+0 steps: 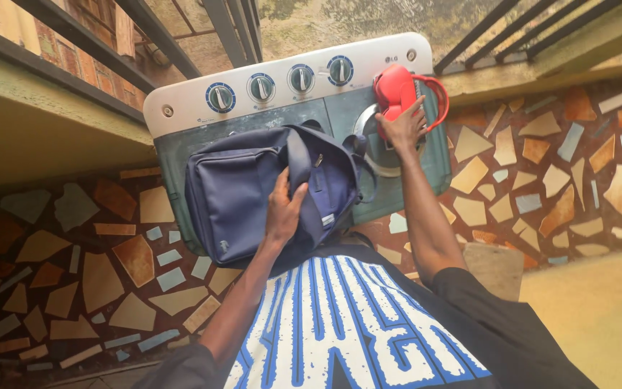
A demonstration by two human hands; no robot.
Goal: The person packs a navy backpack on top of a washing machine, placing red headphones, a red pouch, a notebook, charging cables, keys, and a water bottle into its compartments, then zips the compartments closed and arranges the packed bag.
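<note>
Navy backpack (253, 191) in left grip (284, 209) – red jug (397, 90) under right grip (402, 128) – atop washing machine (181, 104), mosaic floor (556, 173).

Left lid of washing machine (397, 189) mostly hidden under navy backpack (242, 191). Part of red jug (395, 90) covered by right hand (402, 128). Small markings round dials (280, 85) too small to make out.

Around you: twin-tub washing machine (397, 194), grey-green lid, white control panel (181, 104) carrying four blue-ringed dials (221, 97). Floor (541, 173) of broken-tile mosaic in orange, cream and pale blue. Dark metal railing bars (512, 29) above a brick wall (80, 57).
</note>
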